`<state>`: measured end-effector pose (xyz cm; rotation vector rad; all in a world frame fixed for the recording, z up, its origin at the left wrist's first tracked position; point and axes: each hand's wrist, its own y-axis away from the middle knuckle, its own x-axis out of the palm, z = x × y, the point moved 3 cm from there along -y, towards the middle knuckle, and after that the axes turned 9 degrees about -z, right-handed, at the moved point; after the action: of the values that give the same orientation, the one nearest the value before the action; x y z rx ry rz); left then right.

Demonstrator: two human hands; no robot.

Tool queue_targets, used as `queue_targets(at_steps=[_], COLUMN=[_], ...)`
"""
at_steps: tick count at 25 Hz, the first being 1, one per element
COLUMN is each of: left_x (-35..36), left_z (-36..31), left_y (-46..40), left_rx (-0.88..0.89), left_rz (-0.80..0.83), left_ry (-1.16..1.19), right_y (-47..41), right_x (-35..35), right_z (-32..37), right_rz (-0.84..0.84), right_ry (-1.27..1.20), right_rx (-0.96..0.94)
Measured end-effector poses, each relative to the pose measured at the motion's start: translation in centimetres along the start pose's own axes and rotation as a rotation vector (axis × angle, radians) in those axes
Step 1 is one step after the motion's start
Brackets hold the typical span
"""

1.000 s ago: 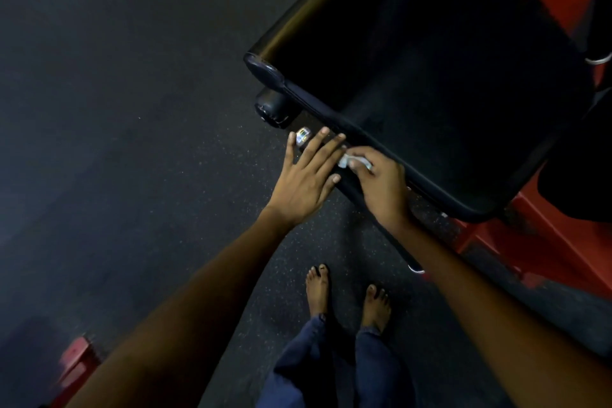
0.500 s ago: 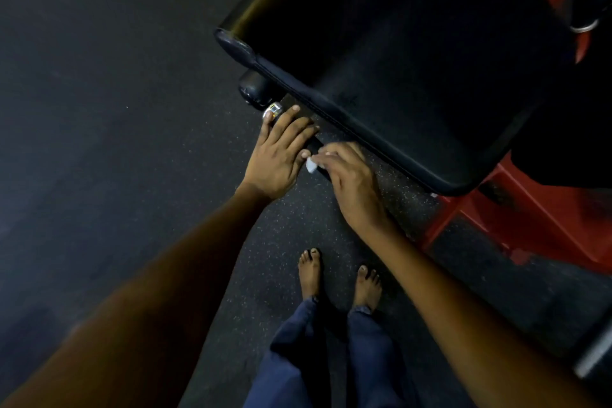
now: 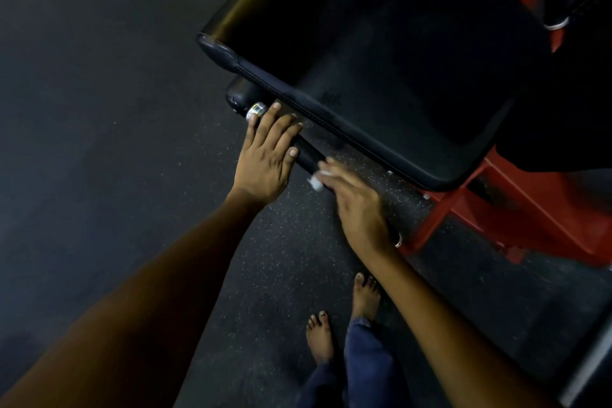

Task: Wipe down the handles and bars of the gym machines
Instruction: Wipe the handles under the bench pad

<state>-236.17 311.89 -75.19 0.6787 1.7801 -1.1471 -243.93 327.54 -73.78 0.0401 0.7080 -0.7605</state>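
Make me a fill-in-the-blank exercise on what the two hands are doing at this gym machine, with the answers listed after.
1. The left hand rests flat on the black ____ below the seat pad.
2. The right hand presses a small ____ cloth against the bar.
3. The machine's frame is painted ____.
4. The person's feet are ____.

Missing words: bar; white; red; bare
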Motion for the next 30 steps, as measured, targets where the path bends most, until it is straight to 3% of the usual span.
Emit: queue_targets(at_steps=[4, 6, 8, 10, 15, 19, 22, 25, 27, 30], left_x=[0.0, 0.3, 0.5, 0.5, 0.6, 0.6, 0.5, 0.1, 0.1, 0.2], left_z=[-1.2, -1.6, -1.6, -1.4, -1.6, -1.7, -1.9, -1.8, -1.8, -1.8], left_y=[0.0, 0.1, 0.2, 0.1, 0.2, 0.2, 0.2, 0.2, 0.1, 0.2], left_rx=[-0.103, -0.125, -0.117, -0.109, -0.118, -0.136, -0.134, -0.140, -0.140, -0.137], left_rz=[-0.034, -0.054, -0.067, -0.076, -0.091, -0.087, -0.070, -0.071, -0.067, -0.049], left_ry=[0.024, 0.018, 0.008, 0.009, 0.019, 0.019, 0.020, 0.028, 0.023, 0.011], right_y=[4.9, 0.1, -6.4, -8.1, 1.2, -6.6, -7.1, 0.9, 1.5, -4.7], right_x=[-4.1, -1.3, 1.6, 2.8, -3.5, 2.1, 2.8, -1.0, -1.6, 1.2], right_z=[-3.0, -4.2, -3.0, -2.8, -6.1, -4.0, -2.8, -6.1, -7.0, -4.0], right_rz=[-0.131, 0.029, 0.288, 0.387, 0.255, 0.445, 0.328, 0.262, 0.299, 0.377], right_ry=[-0.036, -0.014, -0.162, -0.240, -0.195, -0.217, -0.310, -0.260, -0.208, -0.198], right_rx=[0.593, 0.720, 0.722, 0.681, 0.741, 0.747, 0.612, 0.795, 0.880, 0.794])
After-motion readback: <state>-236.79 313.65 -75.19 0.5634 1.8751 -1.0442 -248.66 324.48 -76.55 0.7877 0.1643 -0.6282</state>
